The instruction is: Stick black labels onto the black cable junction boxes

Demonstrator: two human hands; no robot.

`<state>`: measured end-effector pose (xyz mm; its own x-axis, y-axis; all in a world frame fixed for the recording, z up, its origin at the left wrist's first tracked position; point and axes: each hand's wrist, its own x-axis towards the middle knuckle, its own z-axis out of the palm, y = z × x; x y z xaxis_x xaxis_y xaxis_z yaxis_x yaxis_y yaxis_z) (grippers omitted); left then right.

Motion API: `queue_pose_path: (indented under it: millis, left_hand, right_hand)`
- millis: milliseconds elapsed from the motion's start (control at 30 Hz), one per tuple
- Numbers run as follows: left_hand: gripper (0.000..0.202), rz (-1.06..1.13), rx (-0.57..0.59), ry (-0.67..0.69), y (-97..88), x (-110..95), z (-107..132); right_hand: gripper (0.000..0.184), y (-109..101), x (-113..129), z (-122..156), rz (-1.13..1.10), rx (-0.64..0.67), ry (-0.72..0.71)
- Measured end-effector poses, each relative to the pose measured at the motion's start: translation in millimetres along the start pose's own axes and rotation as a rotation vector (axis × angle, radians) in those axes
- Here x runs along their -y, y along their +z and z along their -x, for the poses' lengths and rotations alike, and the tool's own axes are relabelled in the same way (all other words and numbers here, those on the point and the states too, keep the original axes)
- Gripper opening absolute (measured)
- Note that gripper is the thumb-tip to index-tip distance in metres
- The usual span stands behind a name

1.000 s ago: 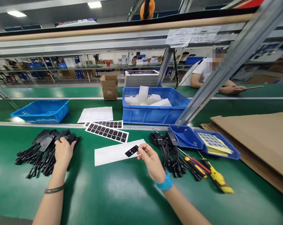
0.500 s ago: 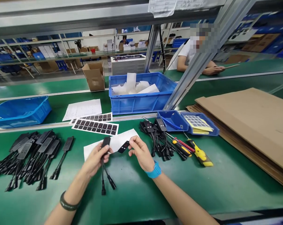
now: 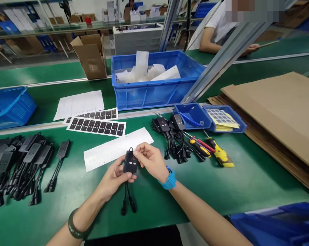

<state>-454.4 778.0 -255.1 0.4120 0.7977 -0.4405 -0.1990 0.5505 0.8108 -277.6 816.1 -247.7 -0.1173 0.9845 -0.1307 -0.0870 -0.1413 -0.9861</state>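
Note:
My left hand [image 3: 116, 178] is closed around a small black controller box [image 3: 126, 164], whose two short plug-ended cables [image 3: 125, 196] hang down toward the table. A black label [image 3: 133, 160] with red marks and two pale button prints lies over the box's front. The thumb and fingers of my right hand [image 3: 150, 159] pinch the label's upper right edge. Whether it is fully stuck down, I cannot tell. Just behind the hands lies a blank white backing strip [image 3: 115, 150]. Farther back is a printed label sheet [image 3: 96, 126].
Black controllers lie in a pile [image 3: 21, 164] at left, with a single one [image 3: 63, 149] beside it. Labelled controllers [image 3: 169, 133], screwdrivers [image 3: 200, 147] and a yellow-handled tool [image 3: 222, 155] are at right. Behind stand a blue bin [image 3: 144, 95] and cardboard sheets [image 3: 274, 106]. A person sits across the bench.
My right hand has brought the loose label left onto the controller's front. My left hand has moved right and turned the box face up. The view has tilted down.

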Motion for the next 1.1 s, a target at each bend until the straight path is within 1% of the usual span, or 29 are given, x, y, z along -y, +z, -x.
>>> queue_pose_path:
  millis: [167, 300, 533, 733, 967, 1100]
  left_hand:
    - [0.064, 0.039, 0.02, -0.021, 5.5, -1.0, 3.7]
    - [0.06, 0.057, 0.051, -0.014, 5.3, -0.6, 5.3]
    - [0.059, 0.059, 0.065, -0.01, 6.1, -0.3, 6.2]
    - [0.056, 0.01, 0.053, 0.005, 7.8, -0.3, 7.5]
    - [0.056, -0.042, 0.056, 0.042, 9.5, 2.8, 8.7]
    - [0.057, -0.085, 0.035, 0.058, 9.8, 3.0, 9.2]
  right_hand:
    - [0.022, 1.7, -2.3, 2.5, 0.038, -0.009, -0.002]
    - [0.02, 2.2, -1.8, 4.7, 0.059, 0.001, 0.007]
    - [0.02, 2.3, -1.6, 6.3, 0.056, -0.01, 0.019]
    - [0.017, 3.5, -1.8, 7.1, 0.083, -0.021, 0.029]
    - [0.015, 3.3, -4.4, 6.3, 0.124, -0.044, -0.005]
    - [0.014, 4.4, -4.8, 7.6, 0.148, -0.054, -0.012]
